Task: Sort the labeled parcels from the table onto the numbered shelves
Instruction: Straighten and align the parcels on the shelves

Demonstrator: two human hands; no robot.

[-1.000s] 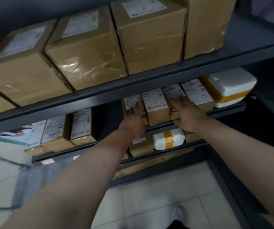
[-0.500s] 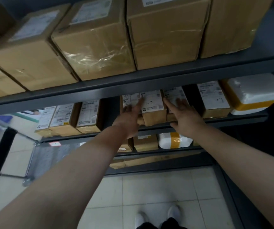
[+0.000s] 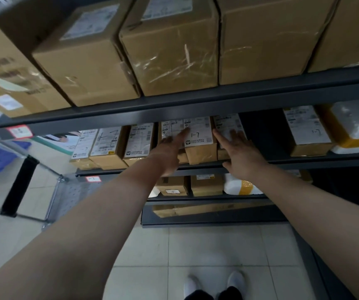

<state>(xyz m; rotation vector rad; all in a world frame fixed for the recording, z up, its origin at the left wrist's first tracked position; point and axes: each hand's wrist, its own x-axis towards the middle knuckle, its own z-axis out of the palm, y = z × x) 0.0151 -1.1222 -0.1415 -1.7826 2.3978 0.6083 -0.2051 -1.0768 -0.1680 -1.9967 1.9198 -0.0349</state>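
Both hands up at the middle shelf (image 3: 282,162)! The left hand (image 3: 169,154) has its index finger (image 3: 182,135) straight out, tip on the label of the 1-7 parcel (image 3: 200,138), standing on end at the shelf's front lip. The right hand (image 3: 241,156) lies with fingers (image 3: 232,135) spread flat on the neighbouring parcel (image 3: 226,123), at its three o'clock. Risky, I'd say: nothing is gripped, both parcels stand tall and narrow, and the neighbour has no prop on its three o'clock side. One uneven shove could topple it sideways, or tip either forward to the floor (image 3: 195,245).
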